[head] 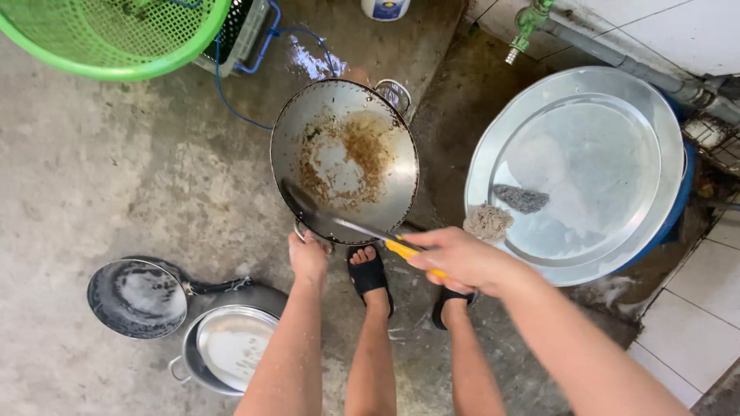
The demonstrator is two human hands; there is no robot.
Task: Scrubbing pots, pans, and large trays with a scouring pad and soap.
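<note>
A person stands over a wet concrete floor (92, 185), both forearms reaching forward and down from the lower edge of the head view. The left hand (308, 258) is clenched on the near rim handle of a steel wok (344, 160), holding it tilted with its stained inside facing up. The right hand (455, 258), arm stretched in from five o'clock, is closed around the yellow handle of a metal spatula (339, 223). The spatula's long axis runs from the right hand at about four o'clock towards ten o'clock, blade end resting inside the wok at its near left wall. Brown burnt residue rings the middle of the wok. Two feet in black sandals (368, 276) are planted just below the wok.

At eight o'clock lie a dark frying pan (137, 299) and, beside it, a pot with a steel lid (231, 343). At three o'clock a large round metal tray (586, 166) rests on a blue tub, with two scouring pads (505, 212) near its left edge. Farther off, a green plastic basket (116, 38) sits at eleven o'clock and a tap (528, 23) juts from a wall pipe at one o'clock.
</note>
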